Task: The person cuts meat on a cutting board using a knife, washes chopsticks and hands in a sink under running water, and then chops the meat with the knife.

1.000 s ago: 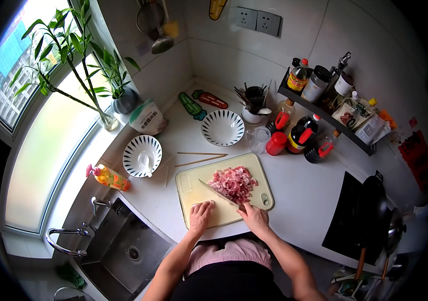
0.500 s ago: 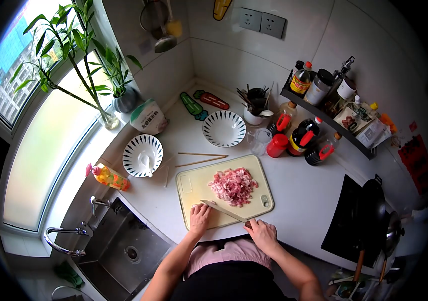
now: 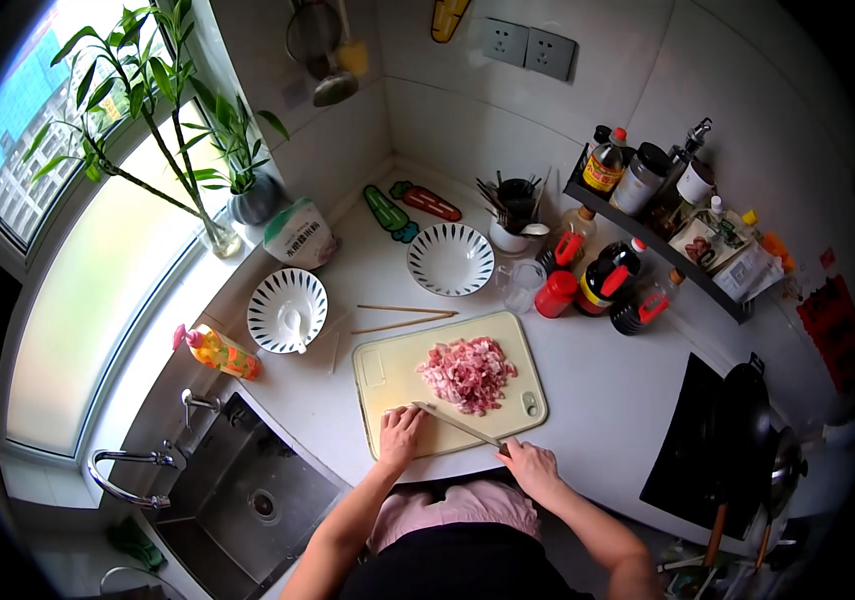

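A cream cutting board (image 3: pixel 387 360) lies on the white counter with a heap of chopped pink meat (image 3: pixel 469 375) on it. My right hand (image 3: pixel 529 464) is closed round the handle of a knife (image 3: pixel 459 425), whose blade slants up and left over the board, below the heap. The blade's tip is close to my left hand (image 3: pixel 400 432). That hand rests on the board's lower left with its fingers curled down; what lies under the fingertips is mostly hidden.
Behind the board are chopsticks (image 3: pixel 407 325), a patterned bowl (image 3: pixel 450 259), another bowl (image 3: pixel 272 300) with a spoon, and sauce bottles (image 3: pixel 607 278). A sink (image 3: pixel 237 500) is at the lower left, a black stove (image 3: pixel 682 450) at the right.
The knife and my right hand have moved right and down, away from the meat heap. My left hand has stayed in nearly the same place. The view has shifted slightly.
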Tool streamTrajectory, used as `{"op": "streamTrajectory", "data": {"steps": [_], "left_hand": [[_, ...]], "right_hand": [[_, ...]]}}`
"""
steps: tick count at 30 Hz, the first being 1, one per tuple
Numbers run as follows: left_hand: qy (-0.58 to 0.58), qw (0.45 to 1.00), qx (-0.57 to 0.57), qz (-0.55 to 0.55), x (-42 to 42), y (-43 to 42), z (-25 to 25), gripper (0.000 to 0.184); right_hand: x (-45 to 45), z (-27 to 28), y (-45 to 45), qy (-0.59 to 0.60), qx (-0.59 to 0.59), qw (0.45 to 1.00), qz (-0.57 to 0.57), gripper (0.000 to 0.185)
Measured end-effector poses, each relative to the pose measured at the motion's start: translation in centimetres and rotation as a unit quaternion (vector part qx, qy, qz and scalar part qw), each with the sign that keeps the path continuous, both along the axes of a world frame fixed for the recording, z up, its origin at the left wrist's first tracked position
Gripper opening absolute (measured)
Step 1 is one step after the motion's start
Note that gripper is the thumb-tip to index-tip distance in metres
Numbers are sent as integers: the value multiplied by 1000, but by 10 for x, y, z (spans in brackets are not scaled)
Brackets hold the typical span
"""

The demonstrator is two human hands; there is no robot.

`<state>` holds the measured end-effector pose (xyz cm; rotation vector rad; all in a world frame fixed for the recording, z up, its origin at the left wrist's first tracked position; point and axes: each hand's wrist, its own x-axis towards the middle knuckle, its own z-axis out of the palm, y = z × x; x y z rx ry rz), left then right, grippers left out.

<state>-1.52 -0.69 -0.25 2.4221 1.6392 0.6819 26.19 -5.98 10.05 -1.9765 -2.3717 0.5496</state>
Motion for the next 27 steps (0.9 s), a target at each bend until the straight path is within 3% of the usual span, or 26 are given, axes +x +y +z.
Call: {"op": "streamTrajectory", "data": {"steps": [8,15,20,27], "left_hand": [[11,1000,2,-13,1,0,3,53],[44,999,-12,-13,-2,-7,9,60],[8,1000,19,3,-2,-8,0,54],[27,1000,2,3,-3,-8,1,47]], "right_hand": [[-73,-33,51,54,34,998,10,35],[-24,-8,27,71,-4,997,-37,36],[2,15,9,122,51,989,-66,35],[-24,25,4,54,84,995,-22,35]]}}
